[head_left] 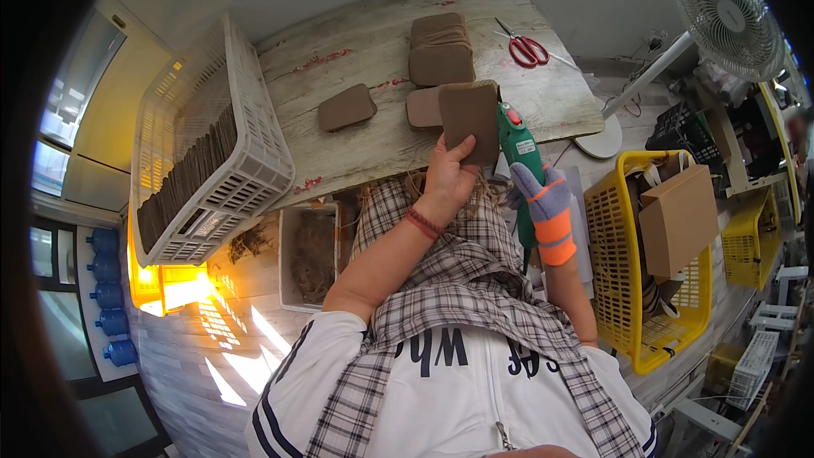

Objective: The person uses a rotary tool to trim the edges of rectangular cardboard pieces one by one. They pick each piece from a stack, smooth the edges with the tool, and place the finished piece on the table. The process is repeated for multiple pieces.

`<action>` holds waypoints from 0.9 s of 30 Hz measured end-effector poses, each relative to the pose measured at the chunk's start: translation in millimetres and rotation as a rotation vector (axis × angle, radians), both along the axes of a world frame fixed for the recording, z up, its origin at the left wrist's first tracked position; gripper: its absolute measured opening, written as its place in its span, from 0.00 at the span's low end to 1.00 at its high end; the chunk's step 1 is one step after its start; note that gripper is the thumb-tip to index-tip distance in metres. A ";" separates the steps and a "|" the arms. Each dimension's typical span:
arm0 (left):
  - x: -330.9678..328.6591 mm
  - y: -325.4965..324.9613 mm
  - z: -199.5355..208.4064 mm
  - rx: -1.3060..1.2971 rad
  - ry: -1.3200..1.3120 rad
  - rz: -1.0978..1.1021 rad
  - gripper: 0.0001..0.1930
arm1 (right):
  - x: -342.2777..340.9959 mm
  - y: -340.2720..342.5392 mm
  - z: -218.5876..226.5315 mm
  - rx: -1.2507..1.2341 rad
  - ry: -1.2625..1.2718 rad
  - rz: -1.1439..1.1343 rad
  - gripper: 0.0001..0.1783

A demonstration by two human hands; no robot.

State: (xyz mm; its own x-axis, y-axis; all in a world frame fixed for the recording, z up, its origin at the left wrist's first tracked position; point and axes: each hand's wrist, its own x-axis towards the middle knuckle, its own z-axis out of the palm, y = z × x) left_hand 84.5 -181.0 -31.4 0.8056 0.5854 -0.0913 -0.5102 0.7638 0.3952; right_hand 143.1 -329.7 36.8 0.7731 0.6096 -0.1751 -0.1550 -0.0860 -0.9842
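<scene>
Head view | left hand (pixel 451 174) slants inward by worktop (pixel 373 51) edge, grip pinching brown pad (pixel 471 119), thumb uppermost | right hand (pixel 546 193), gloved, points forward, grip wrapped round green tool (pixel 517 137)

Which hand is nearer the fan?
Right. The right hand, gripping the green tool, is left of the fan and nearer the wearer; the left hand, holding a brown pad, is farther left.

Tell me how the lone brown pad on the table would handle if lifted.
The lone brown pad is probably light, being thin. It's likely fairly stiff: the similar pad in the left hand looks flat.
</scene>
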 end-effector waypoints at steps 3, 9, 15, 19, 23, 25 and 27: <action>-3.9 1.1 -6.6 0.000 0.052 0.015 0.18 | 3.1 -2.3 1.1 0.017 0.023 0.015 0.14; -24.5 32.9 -3.0 0.277 0.127 -0.021 0.17 | 15.0 -19.6 3.0 -0.092 -0.009 0.129 0.17; -46.8 69.2 11.7 0.557 0.297 -0.087 0.19 | 13.8 -29.3 4.5 -0.098 0.026 0.199 0.18; -52.6 83.5 10.1 0.637 0.340 -0.125 0.19 | 14.5 -30.9 -3.5 -0.116 -0.005 0.237 0.18; -58.0 86.1 16.4 0.698 0.374 -0.197 0.19 | 13.2 -31.1 -5.1 -0.152 -0.068 0.261 0.19; -62.1 85.1 22.1 0.733 0.418 -0.244 0.19 | 12.6 -31.1 -3.5 -0.167 -0.052 0.286 0.20; -64.3 85.7 22.0 0.753 0.458 -0.285 0.20 | 11.7 -31.0 -2.9 -0.180 -0.043 0.297 0.20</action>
State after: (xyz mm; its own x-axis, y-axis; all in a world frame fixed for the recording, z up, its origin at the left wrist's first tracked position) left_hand 20.2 -95.3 -9.4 0.9077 0.4044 -0.1123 -0.0138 0.2961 0.9551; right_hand 154.8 -360.7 33.9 0.5758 0.7711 -0.2716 -0.0559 -0.2943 -0.9541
